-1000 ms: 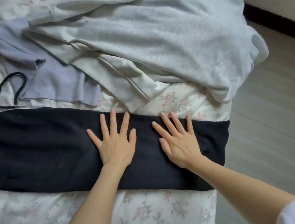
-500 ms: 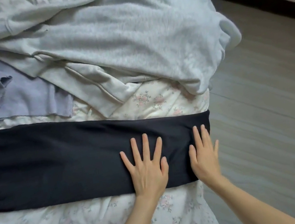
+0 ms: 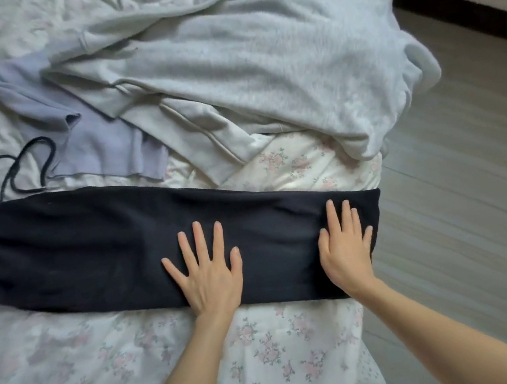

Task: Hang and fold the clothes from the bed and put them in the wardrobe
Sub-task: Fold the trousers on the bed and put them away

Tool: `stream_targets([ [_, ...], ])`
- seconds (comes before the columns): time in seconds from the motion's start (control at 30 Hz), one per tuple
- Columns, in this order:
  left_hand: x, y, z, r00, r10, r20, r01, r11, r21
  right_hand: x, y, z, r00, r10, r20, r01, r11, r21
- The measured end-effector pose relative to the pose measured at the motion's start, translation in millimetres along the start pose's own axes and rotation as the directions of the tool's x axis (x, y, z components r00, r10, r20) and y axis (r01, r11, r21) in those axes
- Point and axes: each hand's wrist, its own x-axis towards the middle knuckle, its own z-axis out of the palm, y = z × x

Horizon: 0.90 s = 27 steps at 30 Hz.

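Black soft trousers [image 3: 86, 251], folded long, are laid across the flowery bed sheet [image 3: 274, 357]. Both flat, open hands are pressed on them: the left hand [image 3: 207, 276] at 6 o'clock, the right hand [image 3: 345, 248] at 3 o'clock. Nothing is gripped.

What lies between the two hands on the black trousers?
Only bare black trousers between left hand and right hand, in the head view.

A single head-worn wide-angle camera looks forward and steeply down from above the near edge of the bed [image 3: 74, 375], close enough that both forearms rise from the bottom of the frame. The left hand [image 3: 207, 276] and right hand [image 3: 345, 251] sit just below centre. The view reaches across the bedding to the far side, with the floor [image 3: 487, 218] along the right.
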Motion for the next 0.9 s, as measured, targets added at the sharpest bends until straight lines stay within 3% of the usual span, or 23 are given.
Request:
stream_targets([
  [0.13, -8, -51, -12, 0.97, -0.236, 0.06, 0.24, 0.969, -0.065, -16, -65, 15, 0.92, -0.389, 0.05, 0.39, 0.893, -0.226],
  [0.27, -3, -108, -34, 0.83, -0.55, 0.089, 0.553, 0.794, -0.253, -18, -130, 42, 0.778, -0.581, 0.238, 0.628, 0.71, -0.319],
  [0.37, 16, -152, -56, 0.683, -0.724, 0.093, 0.608, 0.494, -0.621, -9, -169, 63, 0.678, -0.656, 0.332, 0.734, 0.575, -0.362],
  [0.43, 37, -189, -68, 0.581, -0.799, 0.152, 0.526, 0.227, -0.82, -3, -192, 78, 0.647, -0.668, 0.369, 0.76, 0.521, -0.39],
  [0.5, 58, -228, -76, 0.514, -0.809, 0.285, 0.347, -0.108, -0.932, 1, -211, 90, 0.629, -0.672, 0.391, 0.774, 0.491, -0.4],
  [0.53, 65, -242, -80, 0.528, -0.762, 0.375, 0.254, -0.279, -0.926, 2, -216, 94, 0.62, -0.676, 0.398, 0.781, 0.486, -0.393],
  [0.57, 69, -256, -82, 0.591, -0.674, 0.443, 0.16, -0.44, -0.884, 1, -223, 98, 0.612, -0.673, 0.415, 0.789, 0.489, -0.371],
  [0.6, 70, -260, -88, 0.667, -0.593, 0.452, 0.099, -0.531, -0.842, 0, -224, 98, 0.611, -0.67, 0.422, 0.792, 0.506, -0.343],
  [0.63, 72, -263, -92, 0.706, -0.56, 0.434, 0.067, -0.557, -0.828, 0, -227, 99, 0.618, -0.659, 0.428, 0.786, 0.531, -0.318],
  [0.7, 77, -259, -102, 0.706, -0.623, 0.337, -0.014, -0.488, -0.873, 0, -233, 98, 0.643, -0.661, 0.387, 0.761, 0.607, -0.229],
  [0.73, 77, -252, -108, 0.681, -0.683, 0.264, -0.045, -0.399, -0.916, -2, -238, 92, 0.664, -0.652, 0.367, 0.731, 0.669, -0.133],
  [0.77, 77, -242, -114, 0.66, -0.734, 0.159, -0.054, -0.258, -0.965, -2, -244, 85, 0.696, -0.635, 0.336, 0.676, 0.737, -0.006],
  [0.83, 67, -219, -122, 0.676, -0.723, -0.142, -0.064, 0.135, -0.989, -2, -260, 67, 0.801, -0.521, 0.296, 0.433, 0.845, 0.314],
  [0.9, 50, -197, -123, 0.748, -0.552, -0.369, -0.104, 0.451, -0.886, 2, -275, 45, 0.849, -0.369, 0.379, 0.074, 0.792, 0.606],
])
